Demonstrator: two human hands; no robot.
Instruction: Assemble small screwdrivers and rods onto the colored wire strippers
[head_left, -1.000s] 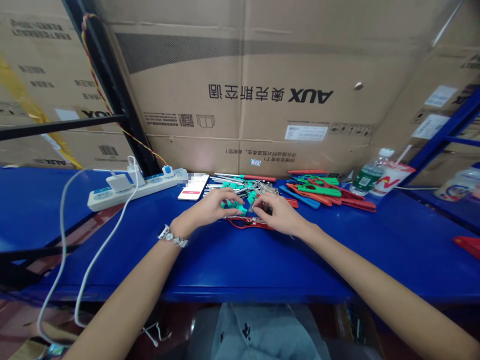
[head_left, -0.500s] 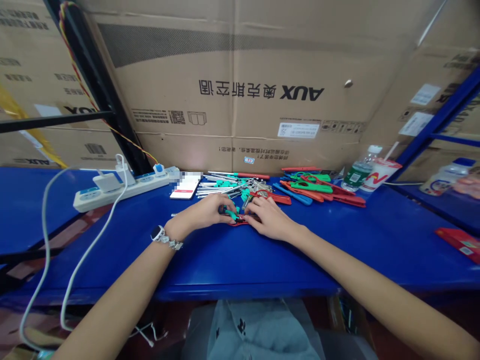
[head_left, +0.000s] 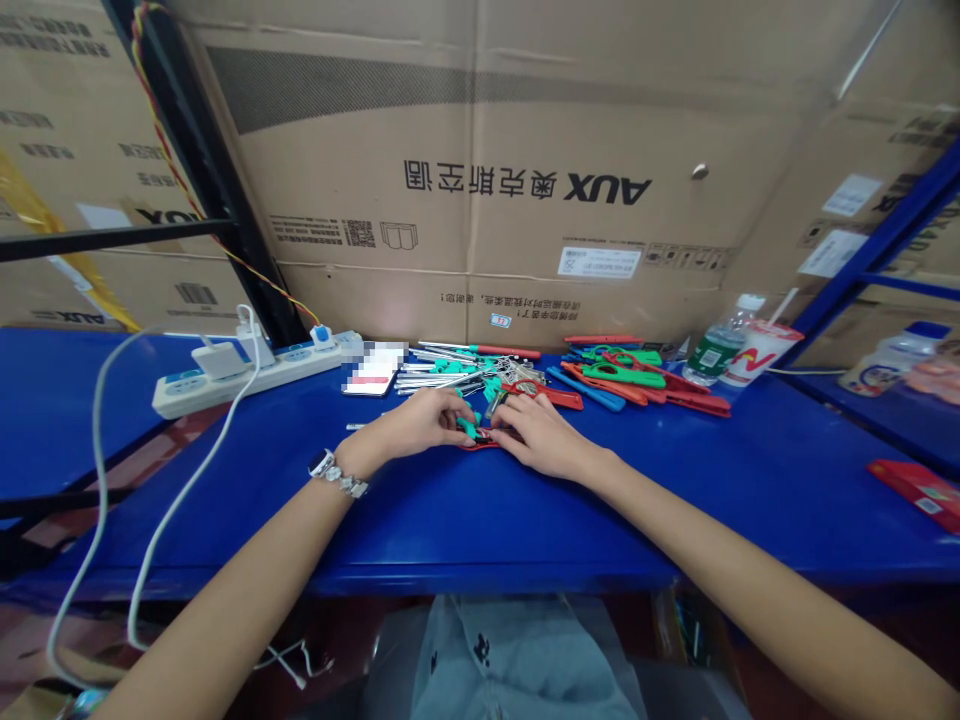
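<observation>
An AUX carton (head_left: pixel 540 110) with upside-down print backs a glossy blue table (head_left: pixel 480 530); a white power strip (head_left: pixel 180 397) lies at left. Near the table's middle, a red-edged piece (head_left: pixel 481 446) shows only partly beneath the fingertips. The left hand (head_left: pixel 420 420) pinches a small, bright green piece (head_left: pixel 468 428); whether the right hand (head_left: pixel 544 432), fingers curled over the red-edged piece, grips it, I cannot tell.

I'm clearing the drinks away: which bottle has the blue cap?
The far-right bottle, beyond the cup with the straw; the green-labelled bottle left of that cup has a white cap.
</observation>
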